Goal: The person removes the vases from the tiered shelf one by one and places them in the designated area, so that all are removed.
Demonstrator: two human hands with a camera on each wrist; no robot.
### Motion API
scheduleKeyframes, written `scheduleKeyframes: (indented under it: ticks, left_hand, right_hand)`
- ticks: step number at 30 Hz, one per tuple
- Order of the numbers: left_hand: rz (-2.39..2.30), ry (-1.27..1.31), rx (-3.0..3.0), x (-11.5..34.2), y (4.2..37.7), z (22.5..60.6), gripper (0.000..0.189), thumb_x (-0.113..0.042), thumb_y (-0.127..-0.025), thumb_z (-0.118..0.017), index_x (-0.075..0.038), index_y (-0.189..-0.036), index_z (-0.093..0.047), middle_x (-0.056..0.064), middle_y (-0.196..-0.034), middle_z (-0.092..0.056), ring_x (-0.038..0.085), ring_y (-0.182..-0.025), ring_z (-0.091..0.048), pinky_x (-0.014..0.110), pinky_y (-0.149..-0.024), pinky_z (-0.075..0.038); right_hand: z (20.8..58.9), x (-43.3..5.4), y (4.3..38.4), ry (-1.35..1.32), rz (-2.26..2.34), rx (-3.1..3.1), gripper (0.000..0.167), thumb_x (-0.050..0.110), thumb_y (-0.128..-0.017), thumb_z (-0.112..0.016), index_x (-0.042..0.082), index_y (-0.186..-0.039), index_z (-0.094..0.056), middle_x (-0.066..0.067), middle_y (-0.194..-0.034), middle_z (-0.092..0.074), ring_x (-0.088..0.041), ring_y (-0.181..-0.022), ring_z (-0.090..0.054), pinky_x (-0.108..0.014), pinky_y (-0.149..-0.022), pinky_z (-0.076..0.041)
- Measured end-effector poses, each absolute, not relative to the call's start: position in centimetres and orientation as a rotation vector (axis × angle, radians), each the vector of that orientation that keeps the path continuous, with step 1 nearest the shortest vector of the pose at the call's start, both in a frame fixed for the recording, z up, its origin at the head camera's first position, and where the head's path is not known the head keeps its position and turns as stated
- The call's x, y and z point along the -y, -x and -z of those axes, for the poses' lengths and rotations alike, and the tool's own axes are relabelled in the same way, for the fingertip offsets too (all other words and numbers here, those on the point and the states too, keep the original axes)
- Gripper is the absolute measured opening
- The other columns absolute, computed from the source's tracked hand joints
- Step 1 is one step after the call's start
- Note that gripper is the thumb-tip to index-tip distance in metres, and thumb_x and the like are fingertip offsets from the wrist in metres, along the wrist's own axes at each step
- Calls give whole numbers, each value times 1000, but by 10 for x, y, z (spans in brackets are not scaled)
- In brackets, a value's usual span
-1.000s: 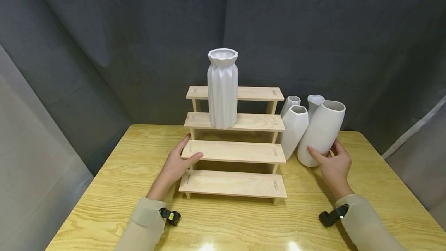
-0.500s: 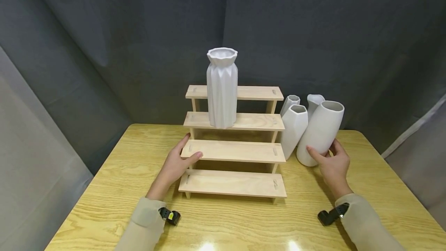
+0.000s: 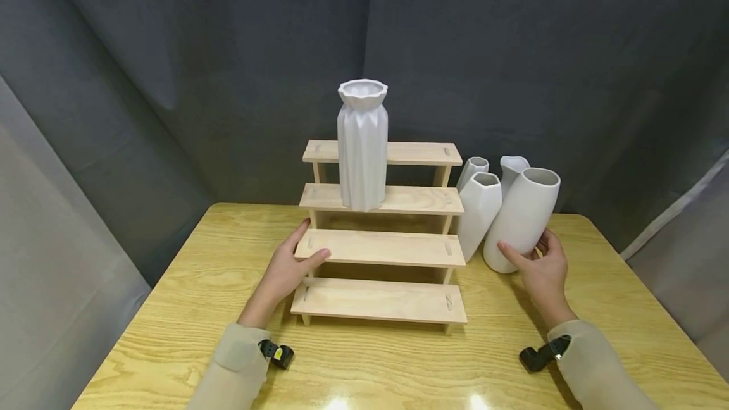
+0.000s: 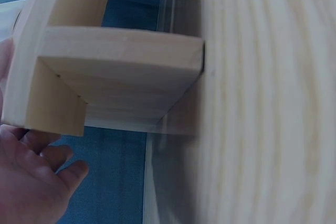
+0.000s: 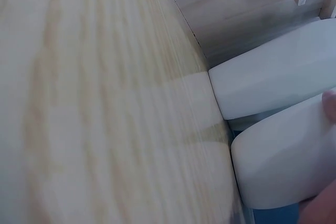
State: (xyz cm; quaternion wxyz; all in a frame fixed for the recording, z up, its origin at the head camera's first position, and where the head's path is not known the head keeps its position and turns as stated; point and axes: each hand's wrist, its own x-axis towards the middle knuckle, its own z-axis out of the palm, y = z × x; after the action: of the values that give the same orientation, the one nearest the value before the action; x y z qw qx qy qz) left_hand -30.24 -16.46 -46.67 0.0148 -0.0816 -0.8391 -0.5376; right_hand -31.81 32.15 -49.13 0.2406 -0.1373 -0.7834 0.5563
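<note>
A pale wooden stepped shelf (image 3: 378, 247) stands on the table, and my left hand (image 3: 287, 268) holds its left side, thumb on top of the second step from the bottom. In the left wrist view, the fingers (image 4: 56, 157) lie curled beside a shelf support. With my right hand (image 3: 542, 271) I grip a smooth white oval vase (image 3: 523, 220) low on its body, thumb in front; my other fingers are partly hidden behind it. Its base (image 5: 268, 171) is at the tabletop in the right wrist view. A tall pleated white vase (image 3: 362, 150) stands on the third step.
Between the shelf and the gripped vase stands a faceted white vase (image 3: 480, 214). Behind are a narrower white vase (image 3: 471, 171) and one with a wavy rim (image 3: 512, 173). Dark grey curtains (image 3: 228, 81) hang behind the wooden table (image 3: 376, 366).
</note>
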Motion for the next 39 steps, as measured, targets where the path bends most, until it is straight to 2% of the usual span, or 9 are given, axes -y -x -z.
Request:
scheduleKeyframes:
  ticks: [6,12,19,27,32,39]
  left_hand:
    - [1672,259,2613,164,302,465,96,-65,-81,-69,-33,-158,-21,-8,-161,-17,24,-148,-14,54,-113,-27]
    - [1684,265,2610,164,301,463,97,-64,-82,-69,-29,-159,-21,-7,-161,-17,25,-148,-13,55,-114,-26]
    - [1704,233,2654,157,284,434,86,-38,-93,-70,-18,-159,-19,5,-163,-15,30,-148,-13,54,-114,-26]
    - [1714,251,2616,165,304,463,92,-57,-85,-71,-32,-158,-20,-7,-162,-16,24,-148,-12,54,-114,-27]
    - [1691,262,2599,166,304,463,96,-64,-81,-70,-31,-158,-22,-6,-161,-18,26,-148,-15,54,-113,-27]
    - [1675,266,2608,165,301,463,98,-65,-81,-69,-29,-159,-21,-7,-161,-18,25,-148,-14,53,-114,-26]
  right_hand:
    - [493,-321,318,392,-1499,2161,93,32,-77,-87,13,-151,-35,-9,-148,-42,-26,-136,-40,-42,-111,-35]
    - [491,-321,316,369,-1500,2137,88,33,-77,-87,15,-150,-40,-7,-146,-45,-24,-133,-43,-41,-110,-37]
    - [488,-319,315,351,-1537,2093,83,29,-77,-87,17,-148,-45,-5,-145,-48,-21,-131,-44,-38,-110,-38]
    - [484,-318,311,309,-1617,1996,78,19,-78,-87,16,-146,-48,-7,-143,-49,-19,-129,-45,-34,-110,-36]
    - [477,-318,307,308,-1652,1951,76,17,-78,-86,14,-145,-50,-7,-144,-49,-18,-129,-45,-32,-111,-34]
    - [467,-318,298,379,-1661,1955,73,22,-79,-85,16,-145,-53,-3,-146,-50,-16,-130,-47,-28,-110,-35]
